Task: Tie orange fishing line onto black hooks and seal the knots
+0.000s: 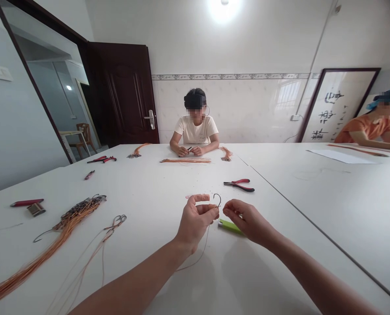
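Over the white table (155, 245), my left hand (195, 221) pinches a dark fishing hook (220, 199) by its shank, with the bend pointing up. A thin line (205, 247) hangs from under this hand and curves toward the table. My right hand (245, 218) is just right of the hook, fingertips pressed together; whatever they hold is too small to make out. Partly hidden beneath that hand lies a green lighter (229, 226). Red-and-black pliers (239, 184) rest beyond my hands.
At left lie a bundle of hooks (80, 214) with orange lines, several separate hooks (116, 221), a red-handled tool (27, 203) and a small spool (36, 209). Across the table a person (196, 127) sits behind a line bundle (185, 161). Another person (365, 129) sits right, near white paper (342, 156).
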Tool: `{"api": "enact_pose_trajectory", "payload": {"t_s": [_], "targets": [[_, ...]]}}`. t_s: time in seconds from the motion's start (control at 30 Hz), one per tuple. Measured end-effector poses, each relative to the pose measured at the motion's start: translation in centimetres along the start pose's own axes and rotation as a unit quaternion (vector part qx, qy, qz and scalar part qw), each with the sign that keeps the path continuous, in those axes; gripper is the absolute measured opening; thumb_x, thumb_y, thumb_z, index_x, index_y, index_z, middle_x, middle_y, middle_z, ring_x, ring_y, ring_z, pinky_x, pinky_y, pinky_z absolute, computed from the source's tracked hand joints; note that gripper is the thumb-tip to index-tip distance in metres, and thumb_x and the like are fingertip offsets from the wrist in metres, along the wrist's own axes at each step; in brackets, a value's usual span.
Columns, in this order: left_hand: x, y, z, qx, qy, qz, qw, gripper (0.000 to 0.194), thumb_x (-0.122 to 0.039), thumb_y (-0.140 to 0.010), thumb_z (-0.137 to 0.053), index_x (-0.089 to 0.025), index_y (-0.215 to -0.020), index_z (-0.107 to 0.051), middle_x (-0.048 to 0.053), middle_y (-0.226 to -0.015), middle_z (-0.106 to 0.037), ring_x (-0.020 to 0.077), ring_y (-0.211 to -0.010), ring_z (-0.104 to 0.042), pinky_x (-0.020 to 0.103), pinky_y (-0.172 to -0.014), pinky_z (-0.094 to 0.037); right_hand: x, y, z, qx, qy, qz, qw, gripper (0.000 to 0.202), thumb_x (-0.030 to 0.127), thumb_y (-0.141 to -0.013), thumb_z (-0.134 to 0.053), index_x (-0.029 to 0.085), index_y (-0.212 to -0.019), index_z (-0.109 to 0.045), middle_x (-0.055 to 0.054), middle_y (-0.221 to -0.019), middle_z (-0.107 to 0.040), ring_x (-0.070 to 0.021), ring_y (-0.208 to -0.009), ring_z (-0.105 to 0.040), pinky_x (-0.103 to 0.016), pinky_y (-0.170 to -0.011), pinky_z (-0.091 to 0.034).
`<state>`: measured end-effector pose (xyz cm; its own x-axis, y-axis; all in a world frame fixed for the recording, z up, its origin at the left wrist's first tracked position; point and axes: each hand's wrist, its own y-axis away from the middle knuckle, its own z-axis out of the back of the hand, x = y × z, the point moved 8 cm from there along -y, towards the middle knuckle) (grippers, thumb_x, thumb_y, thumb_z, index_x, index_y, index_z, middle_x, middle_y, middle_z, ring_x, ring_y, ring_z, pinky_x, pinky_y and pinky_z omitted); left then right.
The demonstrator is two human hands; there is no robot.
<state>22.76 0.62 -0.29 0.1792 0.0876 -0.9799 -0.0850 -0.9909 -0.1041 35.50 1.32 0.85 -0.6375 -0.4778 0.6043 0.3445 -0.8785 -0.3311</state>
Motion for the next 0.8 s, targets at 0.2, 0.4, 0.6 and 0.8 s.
{"api": "enact_pose_trajectory", "payload": {"t_s": [0.2,0.4,0.6,0.8], "targets": [[0.3,-0.3,0.7,-0.015,-0.015,0.009,1.000,0.038,-0.025,-0.067,-0.065,-0.020,-0.099,-0.046,0.006,-0.082,-0.063,0.0132,-0.072,-0.057,0.027,-0.067,-0.041,-1.1,0.2,-2.0,0.091,0.161,0.046,0.982,0.024,0.035,-0.075,-0.052,0.021,-0.096,-0.055,-0.004,-0.086,-0.059,-0.0190,-0.082,-0.052,-0.029,-0.066,-0.039],[0.6,-0.2,0.4,-0.015,-0.013,0.034,0.999,0.039,-0.024,-0.065,-0.066,-0.019,-0.098,-0.047,0.007,-0.085,-0.063,0.0135,-0.072,-0.058,0.026,-0.065,-0.041,-1.0,0.2,-3.0,0.080,0.264,0.072,0.958,0.014,0.015,-0.076,-0.040,0.017,-0.066,-0.050,-0.002,-0.063,-0.051,-0.0129,-0.058,-0.047,-0.023,-0.049,-0.030],[0.7,-0.2,0.3,-0.009,-0.022,0.037,0.999,0.035,-0.024,-0.065,-0.066,-0.019,-0.094,-0.047,0.004,-0.080,-0.062,0.0111,-0.069,-0.056,0.024,-0.063,-0.040,-1.5,0.1,-3.2,0.051,0.240,0.070,0.967,0.015,0.006,-0.070,-0.038,0.017,-0.062,-0.045,-0.002,-0.063,-0.049,-0.0127,-0.061,-0.046,-0.023,-0.052,-0.029],[0.9,-0.3,0.4,-0.009,-0.021,0.033,0.999,0.033,-0.025,-0.065,-0.066,-0.020,-0.092,-0.048,0.003,-0.079,-0.063,0.0113,-0.069,-0.055,0.025,-0.066,-0.040,-2.3,-0.4,-0.8,-0.045,0.132,-0.044,0.989,0.012,0.016,-0.076,-0.033,0.018,-0.075,-0.044,0.000,-0.066,-0.048,-0.0099,-0.054,-0.041,-0.020,-0.045,-0.029]]}}
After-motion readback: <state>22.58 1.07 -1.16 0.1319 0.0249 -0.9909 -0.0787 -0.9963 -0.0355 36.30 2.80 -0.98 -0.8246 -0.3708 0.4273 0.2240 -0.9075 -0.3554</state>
